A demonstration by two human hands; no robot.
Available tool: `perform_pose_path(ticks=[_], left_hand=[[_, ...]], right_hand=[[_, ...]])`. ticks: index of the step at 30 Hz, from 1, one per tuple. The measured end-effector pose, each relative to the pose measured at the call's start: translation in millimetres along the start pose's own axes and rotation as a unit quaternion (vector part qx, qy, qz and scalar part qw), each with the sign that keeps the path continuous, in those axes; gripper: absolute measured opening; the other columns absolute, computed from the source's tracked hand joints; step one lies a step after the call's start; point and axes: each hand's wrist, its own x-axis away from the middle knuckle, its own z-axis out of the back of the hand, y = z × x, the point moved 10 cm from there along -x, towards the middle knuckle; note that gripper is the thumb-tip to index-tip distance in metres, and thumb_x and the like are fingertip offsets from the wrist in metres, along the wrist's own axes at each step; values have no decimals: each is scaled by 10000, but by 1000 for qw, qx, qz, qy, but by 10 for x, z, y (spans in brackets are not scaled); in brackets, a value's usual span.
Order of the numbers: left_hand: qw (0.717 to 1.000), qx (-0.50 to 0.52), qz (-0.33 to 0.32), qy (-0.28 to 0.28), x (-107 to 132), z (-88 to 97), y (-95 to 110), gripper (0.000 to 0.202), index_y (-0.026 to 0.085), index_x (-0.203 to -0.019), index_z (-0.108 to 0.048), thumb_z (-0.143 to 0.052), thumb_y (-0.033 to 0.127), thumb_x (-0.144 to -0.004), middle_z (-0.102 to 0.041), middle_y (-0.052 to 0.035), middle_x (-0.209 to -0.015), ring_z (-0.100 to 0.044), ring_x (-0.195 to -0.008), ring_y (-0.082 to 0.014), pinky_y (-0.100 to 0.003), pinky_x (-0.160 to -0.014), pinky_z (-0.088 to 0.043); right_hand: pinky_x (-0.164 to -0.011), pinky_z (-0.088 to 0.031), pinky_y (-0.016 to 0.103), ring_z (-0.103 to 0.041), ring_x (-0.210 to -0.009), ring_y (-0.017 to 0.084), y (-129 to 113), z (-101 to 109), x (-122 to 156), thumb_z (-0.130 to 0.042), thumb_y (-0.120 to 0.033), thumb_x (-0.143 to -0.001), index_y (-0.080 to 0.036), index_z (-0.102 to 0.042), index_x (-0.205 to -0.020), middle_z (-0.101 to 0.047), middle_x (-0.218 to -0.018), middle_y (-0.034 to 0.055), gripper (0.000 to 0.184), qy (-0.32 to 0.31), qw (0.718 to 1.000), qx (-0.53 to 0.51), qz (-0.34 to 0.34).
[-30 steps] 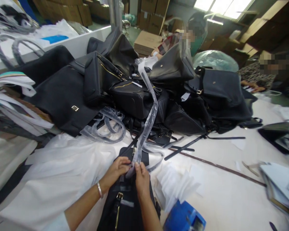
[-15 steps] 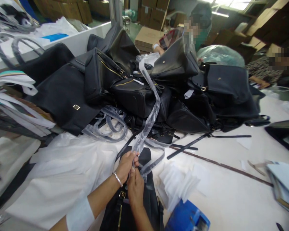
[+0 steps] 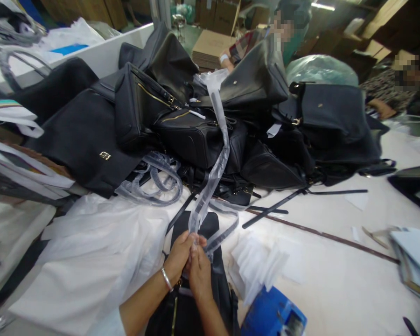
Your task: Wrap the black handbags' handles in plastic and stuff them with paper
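Observation:
Both hands meet over a black backpack with a gold zip, which lies at the near edge of the table. My left hand, with a silver bangle on its wrist, is closed around a long strip of clear plastic film. Pressed against it, my right hand also has its fingers closed on the film. From my hands the strip runs upward over the pile of bags. A plastic-wrapped strap loops out to the right of the hands. The exact pinch of the fingertips is partly hidden.
Several black bags are heaped across the back. Coiled wrapped straps and white sheets lie to the left. Small white papers and a blue tape dispenser-like object are on the right. A person works beyond the pile.
Both hands have moved slightly down toward me, still closed on the plastic film. The film's far end now spreads wider over the bags. The view has shifted a little.

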Motion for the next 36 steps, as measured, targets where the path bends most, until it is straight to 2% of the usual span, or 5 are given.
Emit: perform_pose_path(ticks=[11, 14, 18, 23, 36], left_hand=[[996, -36, 73, -46, 114, -21, -304, 443, 161, -1133, -628, -630, 413, -769, -734, -69, -980, -671, -894, -231, -318, -787, -511], [994, -15, 89, -65, 181, -53, -319, 395, 180, -1087, -660, -669, 363, -738, -736, -49, -978, -665, -890, -223, -297, -768, -514], [987, -8, 125, -100, 244, -41, -314, 292, 188, -968, -704, -687, 349, -726, -738, -36, -963, -659, -871, -218, -288, -746, -512], [977, 11, 143, -158, 240, -94, -59, 280, 196, -1014, -681, -640, 375, -803, -708, -64, -1076, -637, -995, -219, -313, -856, -480], [991, -76, -11, -109, -91, -218, 414, 364, 137, -840, -637, -498, 473, -861, -719, -123, -1034, -635, -566, -146, -256, -513, -464]], right_hand=[[-717, -509, 306, -644, -804, 194, 101, 225, 91, -378, -395, -952, -188, -563, -1126, -678, -895, 62, 328, 125, 990, 24, -63], [-632, -505, 285, -622, -686, 178, 124, 209, 62, -385, -405, -944, -198, -554, -1197, -654, -783, 27, 368, 92, 994, 15, -60], [-477, -433, 233, -516, -479, 135, 241, 106, -30, -389, -435, -936, -222, -639, -870, -516, -547, -43, 335, 16, 995, -30, -90], [-419, -370, 218, -450, -414, 120, 237, 160, -51, -378, -441, -937, -219, -562, -782, -442, -490, -67, 328, 40, 993, -46, -104], [-627, -421, 246, -564, -648, 138, -11, 66, -11, -336, -356, -968, -207, -533, -978, -589, -740, -20, 247, -20, 999, 25, 7]])
